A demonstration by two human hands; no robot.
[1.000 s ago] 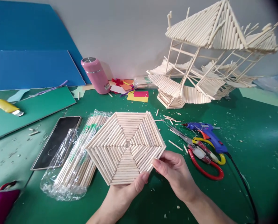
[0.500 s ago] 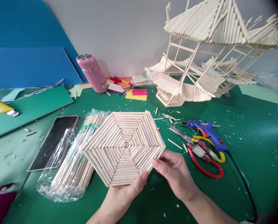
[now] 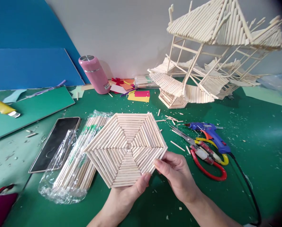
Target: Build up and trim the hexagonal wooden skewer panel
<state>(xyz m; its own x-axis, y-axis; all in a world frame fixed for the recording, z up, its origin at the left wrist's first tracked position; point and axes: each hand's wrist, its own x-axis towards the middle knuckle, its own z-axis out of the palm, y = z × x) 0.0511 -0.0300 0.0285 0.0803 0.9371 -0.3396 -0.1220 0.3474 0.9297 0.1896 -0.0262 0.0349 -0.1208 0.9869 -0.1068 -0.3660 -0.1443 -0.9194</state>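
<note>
With our left hand [image 3: 125, 198] we are clasping the stick hexagon [image 3: 128, 149] at six o'clock, thumb on its face; our right hand [image 3: 180, 178] is pinching its edge at four. We are holding it above the green table [image 3: 155, 208], its ribbed face pointing toward us, its long axis running corner to corner, nine to three. Bagged sticks [image 3: 78, 164] are lying at nine, red-handled scissors [image 3: 201, 155] and a glue gun [image 3: 213, 134] at three. Farther off, a stick model [image 3: 190, 85] is standing between one and two, a pink bottle [image 3: 95, 75] at eleven.
</note>
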